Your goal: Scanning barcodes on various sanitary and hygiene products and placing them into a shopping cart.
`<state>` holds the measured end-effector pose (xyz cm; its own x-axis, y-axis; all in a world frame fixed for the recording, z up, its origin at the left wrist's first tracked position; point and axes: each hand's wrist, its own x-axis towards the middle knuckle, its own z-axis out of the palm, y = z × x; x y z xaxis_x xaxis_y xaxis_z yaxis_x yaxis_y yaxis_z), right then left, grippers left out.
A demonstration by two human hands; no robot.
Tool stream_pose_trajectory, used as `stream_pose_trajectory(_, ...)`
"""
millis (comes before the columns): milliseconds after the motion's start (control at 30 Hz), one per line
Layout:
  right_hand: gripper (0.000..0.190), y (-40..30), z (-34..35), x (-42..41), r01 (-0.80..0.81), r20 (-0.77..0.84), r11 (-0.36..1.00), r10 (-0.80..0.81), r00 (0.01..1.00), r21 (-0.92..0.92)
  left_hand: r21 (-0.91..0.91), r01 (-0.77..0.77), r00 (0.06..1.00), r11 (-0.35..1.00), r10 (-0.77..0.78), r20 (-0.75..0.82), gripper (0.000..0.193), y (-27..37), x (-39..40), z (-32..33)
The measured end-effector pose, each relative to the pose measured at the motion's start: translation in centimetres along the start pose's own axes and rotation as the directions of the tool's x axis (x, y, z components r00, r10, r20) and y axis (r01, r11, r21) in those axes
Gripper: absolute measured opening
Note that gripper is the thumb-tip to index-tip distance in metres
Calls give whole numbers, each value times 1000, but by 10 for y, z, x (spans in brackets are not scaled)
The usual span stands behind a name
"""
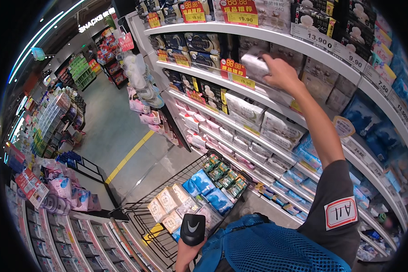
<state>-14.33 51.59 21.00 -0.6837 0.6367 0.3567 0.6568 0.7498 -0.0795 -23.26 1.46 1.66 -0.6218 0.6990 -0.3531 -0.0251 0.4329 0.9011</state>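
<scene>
My right hand (280, 73) reaches to a shelf and grips a pale plastic-wrapped pack (255, 64), blurred by motion, at the front of a row of similar packs. At the bottom centre, my left hand (189, 250) is closed round a black handheld scanner (193, 229), above the near part of a wire shopping cart (166, 182). The cart holds cream-coloured packs (168, 200), blue packs (201, 182), green packs (219, 170) and grey-white packs (207, 217).
White shelves (272, 39) with pads and price tags curve along the right. Hanging packs (149, 117) are at the shelf end. A lower shelf unit (71, 238) stands at the left, with an aisle floor (105, 112) beyond and a yellow floor line (131, 154) across it.
</scene>
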Motion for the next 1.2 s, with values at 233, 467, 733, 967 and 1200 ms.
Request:
stream_pose_trajectory(233,75,-41,6,-140,171,-658,985,-153,737,-38,-21,-65,998,998,65,21,35,-15,-1,-9)
stream_pose_trajectory(467,77,-111,99,-242,15,84,-290,324,942,957,-44,-132,984,990,136,116,46,22,3,-14)
stream_pose_trajectory(733,57,-169,156,-276,-573,512,-753,-370,775,323,-35,-251,927,967,251,277,44,30,-12,-23)
stream_pose_trajectory(967,60,-172,180,-278,-690,461,-694,-553,694,206,-40,-278,923,960,278,267,42,18,-19,-25)
stream_pose_trajectory(1200,57,-155,210,-281,-757,662,-581,-446,603,298,60,-167,972,984,154,177,45,-1,-13,-13)
